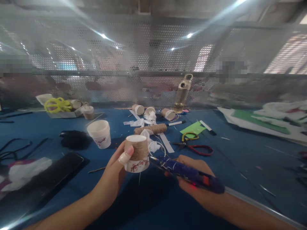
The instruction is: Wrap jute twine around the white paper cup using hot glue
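My left hand [117, 172] grips a paper cup [136, 166], bottom end up, with brown twine [137, 150] wound around most of its side. A band of white with pink blossom print shows below the twine. In my right hand [194, 169] is a blue hot glue gun [189, 172], its nozzle at the right side of the cup near the twine's lower edge. A red light glows on the gun's underside. Behind the cup lies a roll of twine [153, 129]. To the left stands a stack of paper cups [99, 134] with the same print.
Red and yellow handled scissors [199, 149], green paper [193, 128] and markers [176, 123] lie to the right. Twine-wrapped cups [137, 110] and a bottle [181, 95] stand at the back by a perforated panel. A black phone [55, 175] and yellow scissors [57, 105] are left.
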{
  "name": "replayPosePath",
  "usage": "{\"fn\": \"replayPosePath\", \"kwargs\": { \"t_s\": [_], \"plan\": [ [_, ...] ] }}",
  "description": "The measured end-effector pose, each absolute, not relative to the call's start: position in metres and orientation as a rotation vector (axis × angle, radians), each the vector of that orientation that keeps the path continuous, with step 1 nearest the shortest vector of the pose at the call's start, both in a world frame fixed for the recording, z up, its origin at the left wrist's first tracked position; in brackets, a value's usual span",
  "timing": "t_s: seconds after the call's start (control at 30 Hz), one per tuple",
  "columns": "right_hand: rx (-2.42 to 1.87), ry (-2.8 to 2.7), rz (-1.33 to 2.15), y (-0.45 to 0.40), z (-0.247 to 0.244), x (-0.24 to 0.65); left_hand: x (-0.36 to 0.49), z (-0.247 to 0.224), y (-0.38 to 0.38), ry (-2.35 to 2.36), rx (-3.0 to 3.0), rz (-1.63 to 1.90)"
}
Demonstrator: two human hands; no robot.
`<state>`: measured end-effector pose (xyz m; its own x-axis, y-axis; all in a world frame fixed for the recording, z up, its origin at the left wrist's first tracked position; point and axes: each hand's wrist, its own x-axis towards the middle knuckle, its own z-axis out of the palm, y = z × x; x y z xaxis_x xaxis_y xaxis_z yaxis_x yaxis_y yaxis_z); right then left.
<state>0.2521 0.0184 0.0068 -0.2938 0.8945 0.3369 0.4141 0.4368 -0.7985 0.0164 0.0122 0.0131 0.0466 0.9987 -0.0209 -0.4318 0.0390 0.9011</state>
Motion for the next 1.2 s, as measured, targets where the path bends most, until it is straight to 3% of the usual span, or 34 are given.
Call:
{"fn": "replayPosePath", "kwargs": {
  "t_s": [0.53, 1.2],
  "plan": [
    [-0.999, -1.604, 1.36, 0.022, 0.016, 0.237, 0.022, 0.013, 0.005, 0.913, 0.855, 1.217],
    [-1.072, -1.635, 1.107, 0.024, 0.016, 0.234, 0.026, 0.009, 0.001, 0.947, 0.85, 1.159]
  ]
}}
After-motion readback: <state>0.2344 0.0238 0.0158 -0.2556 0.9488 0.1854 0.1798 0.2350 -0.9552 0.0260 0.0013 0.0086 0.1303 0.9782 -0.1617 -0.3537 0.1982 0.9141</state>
